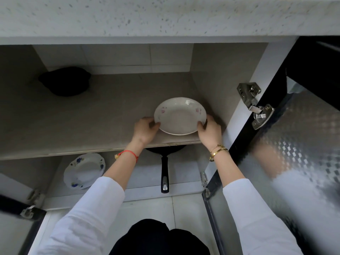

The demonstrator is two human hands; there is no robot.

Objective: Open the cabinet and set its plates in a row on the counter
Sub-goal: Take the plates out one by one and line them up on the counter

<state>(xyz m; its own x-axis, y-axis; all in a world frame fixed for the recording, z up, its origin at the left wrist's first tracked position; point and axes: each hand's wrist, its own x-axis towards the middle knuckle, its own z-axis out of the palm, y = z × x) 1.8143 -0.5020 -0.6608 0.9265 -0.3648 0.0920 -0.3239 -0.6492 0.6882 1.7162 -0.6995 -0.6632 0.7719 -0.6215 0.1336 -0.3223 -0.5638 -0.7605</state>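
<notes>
The cabinet below the speckled counter stands open. A white plate with small pink flowers is at the right of the upper shelf, near its front edge. My left hand grips the plate's left rim and my right hand grips its right rim. Whether the plate rests on the shelf or is slightly lifted, I cannot tell. A second white plate with blue flowers lies on the cabinet floor at the lower left.
A black pan sits on the cabinet floor with its handle pointing at me. A black object lies at the back left of the upper shelf. The shiny right door hangs open; the left door is also open.
</notes>
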